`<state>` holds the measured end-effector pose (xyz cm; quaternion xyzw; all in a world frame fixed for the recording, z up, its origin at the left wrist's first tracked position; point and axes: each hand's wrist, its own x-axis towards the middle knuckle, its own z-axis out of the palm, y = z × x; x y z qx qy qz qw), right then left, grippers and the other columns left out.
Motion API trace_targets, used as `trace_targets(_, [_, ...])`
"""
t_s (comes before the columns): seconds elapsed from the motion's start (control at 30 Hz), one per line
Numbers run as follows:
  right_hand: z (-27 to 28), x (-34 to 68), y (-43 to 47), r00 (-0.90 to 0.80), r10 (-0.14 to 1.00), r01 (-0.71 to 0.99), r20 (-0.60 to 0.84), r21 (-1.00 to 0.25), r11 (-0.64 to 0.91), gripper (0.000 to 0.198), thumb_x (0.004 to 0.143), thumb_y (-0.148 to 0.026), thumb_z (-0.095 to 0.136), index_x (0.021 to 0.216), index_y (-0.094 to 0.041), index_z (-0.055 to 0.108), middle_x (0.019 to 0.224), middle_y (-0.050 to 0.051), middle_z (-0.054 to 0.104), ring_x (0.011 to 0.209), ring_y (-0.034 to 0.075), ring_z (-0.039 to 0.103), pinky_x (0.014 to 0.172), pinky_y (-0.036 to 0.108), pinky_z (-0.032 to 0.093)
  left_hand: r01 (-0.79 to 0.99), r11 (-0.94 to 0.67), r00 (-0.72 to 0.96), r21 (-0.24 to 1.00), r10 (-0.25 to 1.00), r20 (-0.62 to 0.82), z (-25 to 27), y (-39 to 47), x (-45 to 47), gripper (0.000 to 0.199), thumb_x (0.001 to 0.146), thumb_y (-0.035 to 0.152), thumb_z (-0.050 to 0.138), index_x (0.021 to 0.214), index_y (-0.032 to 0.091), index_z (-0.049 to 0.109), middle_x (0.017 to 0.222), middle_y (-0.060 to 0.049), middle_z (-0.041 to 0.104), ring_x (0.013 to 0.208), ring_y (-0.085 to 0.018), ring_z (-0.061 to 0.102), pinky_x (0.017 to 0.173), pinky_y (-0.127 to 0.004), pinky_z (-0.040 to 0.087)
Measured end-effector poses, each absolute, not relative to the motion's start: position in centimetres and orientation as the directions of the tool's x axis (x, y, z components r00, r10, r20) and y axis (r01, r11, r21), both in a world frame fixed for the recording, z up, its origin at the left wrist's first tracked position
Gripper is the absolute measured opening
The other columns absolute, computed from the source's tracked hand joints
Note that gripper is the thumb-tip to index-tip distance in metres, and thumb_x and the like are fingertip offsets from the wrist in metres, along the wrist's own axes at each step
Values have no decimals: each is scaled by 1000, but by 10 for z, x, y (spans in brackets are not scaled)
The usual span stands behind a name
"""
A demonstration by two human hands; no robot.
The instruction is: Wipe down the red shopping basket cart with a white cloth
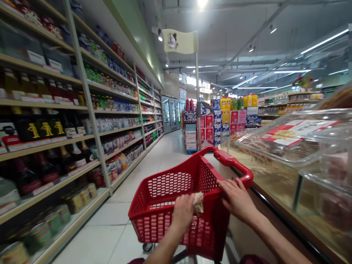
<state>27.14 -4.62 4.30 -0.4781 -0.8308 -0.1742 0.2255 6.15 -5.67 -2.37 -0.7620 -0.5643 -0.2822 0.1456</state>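
The person's bare forearms [271, 234] come in from 5 and 6 o'clock, nearest of all. Tall shelves [94, 119] of bottles, jars and cans fill 7 to 11 o'clock. A tabletop [283, 186] with a black edge runs along 4 o'clock, clear plastic boxes [291, 141] on it toward 3. The red cart [211, 206] stands on pale floor tiles at 6 o'clock, its handle [236, 165] at 4. Beyond it, off centre toward 3, rise stacked cartons [209, 128]. At 6 the left grip [183, 211] is clamped on the cart's near rim; between 4 and 5, the right grip [238, 198] is clamped over its corner below the handle. A crumpled whitish piece [198, 202], material unclear, lies against the left grip.
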Motion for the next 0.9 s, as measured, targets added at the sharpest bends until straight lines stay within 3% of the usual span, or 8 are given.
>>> trace_targets(0.17, [35, 255, -54, -356, 690, 917, 630, 94, 387, 39, 72, -22, 46, 109, -18, 56, 108, 8, 59, 105, 25, 44, 99, 48, 14, 978, -202, 119, 52, 745, 656, -45, -88, -56, 34, 77, 13, 37, 106, 21, 55, 97, -5, 62, 92, -17, 53, 83, -36, 41])
trace_targets(0.27, [29, 233, -62, -376, 680, 908, 629, 104, 405, 38, 72, -26, 49, 108, -17, 58, 104, 8, 60, 103, 25, 46, 100, 47, 14, 975, -196, 86, 100, 756, 649, -50, -91, -45, 39, 76, 11, 36, 110, 21, 52, 104, -5, 61, 98, -18, 52, 91, -43, 36])
trace_targets(0.43, [23, 219, -68, -463, 660, 866, 591, 142, 480, 38, 77, -23, 43, 112, -18, 55, 107, 7, 60, 103, 23, 47, 99, 42, 18, 948, -292, 161, 130, 788, 594, -46, -83, -22, 41, 78, 11, 35, 113, 24, 50, 111, -1, 59, 105, -14, 50, 96, -38, 34])
trace_targets(0.67, [20, 214, -70, -452, 645, 876, 616, 171, 451, 36, 77, -24, 41, 109, -17, 56, 104, 8, 61, 101, 25, 47, 98, 45, 19, 976, -18, -125, 215, 764, 632, -62, -105, -111, 43, 76, 8, 26, 108, 16, 55, 108, -11, 60, 106, -23, 49, 93, -49, 35])
trace_targets(0.9, [16, 210, -67, -460, 637, 875, 619, 194, 443, 38, 76, -22, 40, 111, -18, 56, 105, 7, 61, 100, 25, 48, 97, 47, 19, 975, -120, -27, 189, 776, 630, -66, -96, -101, 46, 74, 7, 33, 111, 24, 53, 115, 0, 58, 112, -16, 45, 100, -39, 33])
